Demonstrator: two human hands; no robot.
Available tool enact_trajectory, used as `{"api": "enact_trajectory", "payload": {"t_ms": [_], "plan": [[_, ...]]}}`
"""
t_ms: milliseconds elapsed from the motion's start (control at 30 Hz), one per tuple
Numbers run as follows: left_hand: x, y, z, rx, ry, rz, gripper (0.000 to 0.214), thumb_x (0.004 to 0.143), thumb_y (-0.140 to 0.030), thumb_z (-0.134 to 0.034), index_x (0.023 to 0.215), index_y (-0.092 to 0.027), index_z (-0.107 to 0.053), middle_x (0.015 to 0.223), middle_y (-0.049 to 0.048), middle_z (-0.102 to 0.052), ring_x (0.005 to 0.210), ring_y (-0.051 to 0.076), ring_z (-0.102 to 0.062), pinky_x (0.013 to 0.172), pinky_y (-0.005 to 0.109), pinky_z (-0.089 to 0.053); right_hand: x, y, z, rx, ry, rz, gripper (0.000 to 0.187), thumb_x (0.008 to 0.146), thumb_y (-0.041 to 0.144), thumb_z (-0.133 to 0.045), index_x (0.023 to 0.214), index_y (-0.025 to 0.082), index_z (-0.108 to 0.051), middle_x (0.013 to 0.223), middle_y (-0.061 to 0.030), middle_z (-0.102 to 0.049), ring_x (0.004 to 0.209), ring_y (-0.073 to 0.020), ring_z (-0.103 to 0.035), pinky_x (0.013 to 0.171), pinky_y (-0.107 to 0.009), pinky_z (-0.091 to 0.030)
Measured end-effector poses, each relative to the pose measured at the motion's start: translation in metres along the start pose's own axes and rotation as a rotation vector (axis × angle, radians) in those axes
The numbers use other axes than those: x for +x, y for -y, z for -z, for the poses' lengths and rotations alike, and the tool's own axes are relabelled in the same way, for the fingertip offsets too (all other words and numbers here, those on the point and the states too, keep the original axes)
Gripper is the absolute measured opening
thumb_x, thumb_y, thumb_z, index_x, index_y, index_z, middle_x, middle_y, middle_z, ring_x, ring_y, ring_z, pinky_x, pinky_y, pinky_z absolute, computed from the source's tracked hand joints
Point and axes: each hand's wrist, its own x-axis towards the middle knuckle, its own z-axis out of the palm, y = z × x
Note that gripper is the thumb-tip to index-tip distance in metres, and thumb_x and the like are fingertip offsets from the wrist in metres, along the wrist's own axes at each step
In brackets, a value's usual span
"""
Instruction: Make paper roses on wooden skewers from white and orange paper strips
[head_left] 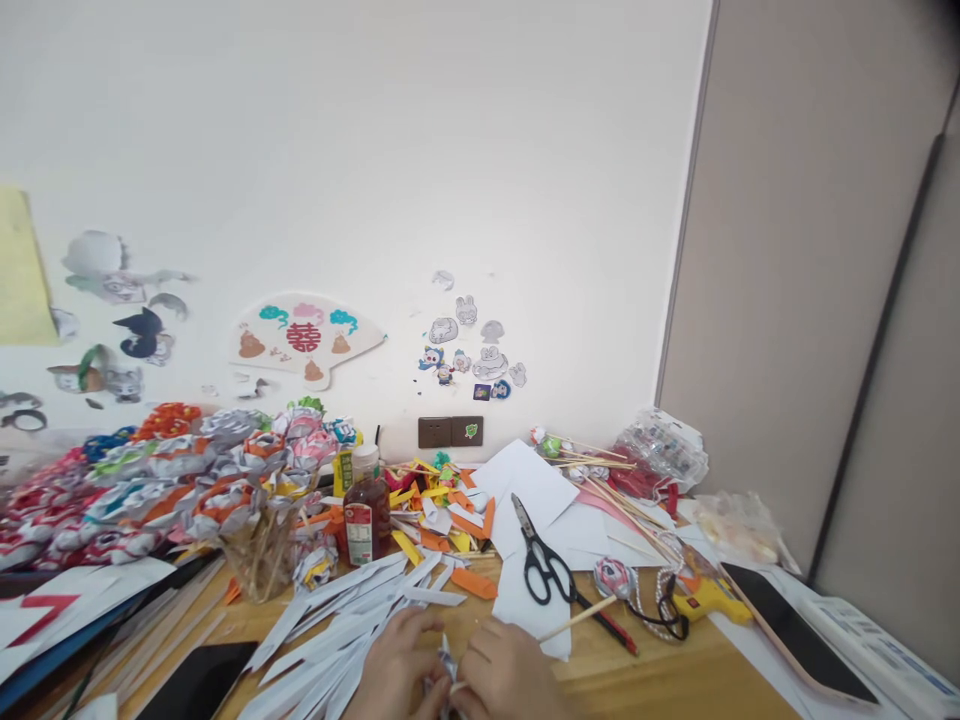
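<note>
At bottom centre, the left hand and right hand are pinching a folded paper piece in narrow grips.

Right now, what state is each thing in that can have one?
left hand, pinching the paper piece
right hand, pinching the same piece
scissors, blades shut, lying flat
phone, screen dark
bottle, upright
glue gun, lying down

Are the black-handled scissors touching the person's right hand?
Apart. The head view shows the scissors lying on white paper, with bare paper showing between them and the right hand, which pinches a folded paper piece.
</note>
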Motion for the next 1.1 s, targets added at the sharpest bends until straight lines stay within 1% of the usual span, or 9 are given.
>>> {"api": "enact_trajectory", "payload": {"t_ms": [133,267,367,433,567,667,800,967,1100], "plan": [[0.000,0.003,0.000,0.058,0.042,-0.035,0.017,0.062,-0.011,-0.066,0.056,-0.026,-0.069,0.100,0.0034,-0.075,0.103,0.029,-0.063,0.084,0.042,-0.055,0.001,-0.001,0.003,0.004,0.002,-0.002,0.034,0.088,0.041,-0.052,0.062,0.018,-0.054,0.059,-0.0020,-0.057,0.054,-0.0172,-0.051,0.043,-0.027,-0.033],[0.001,0.004,0.003,0.062,0.074,-0.011,0.017,0.065,-0.012,-0.065,0.060,-0.027,-0.070,0.101,0.0032,-0.075,0.104,0.030,-0.063,0.084,0.043,-0.055,0.002,-0.002,0.005,0.005,-0.018,-0.007,0.038,0.090,0.045,-0.046,0.062,0.019,-0.053,0.058,-0.0016,-0.056,0.053,-0.0171,-0.050,0.042,-0.027,-0.031],[0.002,0.003,0.003,0.083,0.113,-0.021,0.016,0.068,-0.014,-0.065,0.061,-0.027,-0.070,0.103,0.0036,-0.074,0.105,0.031,-0.063,0.083,0.044,-0.054,0.003,-0.002,0.006,-0.009,-0.026,-0.011,0.039,0.089,0.047,-0.048,0.062,0.019,-0.052,0.058,-0.0011,-0.056,0.052,-0.0167,-0.050,0.043,-0.027,-0.030],[0.002,0.002,0.001,0.118,0.107,-0.016,0.015,0.068,-0.014,-0.065,0.060,-0.026,-0.070,0.102,0.0045,-0.074,0.106,0.031,-0.062,0.084,0.045,-0.053,0.003,-0.002,0.006,-0.013,-0.036,-0.023,0.036,0.087,0.046,-0.052,0.062,0.019,-0.052,0.057,-0.0010,-0.056,0.053,-0.0168,-0.050,0.042,-0.027,-0.029],[0.002,0.001,-0.005,0.148,0.124,0.007,0.018,0.060,-0.008,-0.071,0.057,-0.026,-0.070,0.103,0.0036,-0.075,0.108,0.034,-0.060,0.084,0.048,-0.051,0.003,-0.002,0.005,0.003,-0.046,-0.027,0.030,0.081,0.042,-0.059,0.062,0.019,-0.053,0.057,-0.0006,-0.057,0.053,-0.0169,-0.049,0.041,-0.027,-0.028],[0.002,0.004,-0.007,0.121,0.155,0.039,0.019,0.054,-0.008,-0.076,0.054,-0.026,-0.071,0.101,0.0030,-0.075,0.108,0.034,-0.060,0.084,0.049,-0.050,0.003,-0.002,0.002,-0.002,-0.060,-0.028,0.031,0.077,0.042,-0.063,0.059,0.019,-0.053,0.056,-0.0005,-0.055,0.052,-0.0164,-0.047,0.040,-0.027,-0.026],[0.004,0.009,-0.003,0.055,0.249,0.054,0.011,0.059,-0.017,-0.077,0.059,-0.027,-0.073,0.106,0.0046,-0.074,0.111,0.035,-0.059,0.087,0.048,-0.049,0.004,-0.002,0.000,-0.014,-0.078,-0.012,0.033,0.077,0.043,-0.063,0.056,0.019,-0.052,0.053,-0.0004,-0.053,0.051,-0.0160,-0.045,0.040,-0.027,-0.024],[0.008,0.002,0.003,0.063,0.382,0.127,0.011,0.061,-0.016,-0.074,0.063,-0.027,-0.075,0.113,0.0042,-0.072,0.118,0.034,-0.054,0.094,0.048,-0.045,0.003,-0.001,0.001,-0.025,-0.066,-0.026,0.031,0.076,0.041,-0.065,0.057,0.019,-0.053,0.054,-0.0005,-0.053,0.053,-0.0163,-0.046,0.041,-0.026,-0.027],[0.006,-0.005,0.005,0.134,0.318,0.095,0.013,0.066,-0.014,-0.067,0.064,-0.026,-0.073,0.112,0.0042,-0.072,0.117,0.032,-0.055,0.094,0.045,-0.046,0.001,-0.002,0.001,-0.018,0.011,-0.037,0.030,0.074,0.040,-0.068,0.057,0.019,-0.054,0.055,0.0000,-0.055,0.054,-0.0164,-0.048,0.042,-0.025,-0.030]]}}
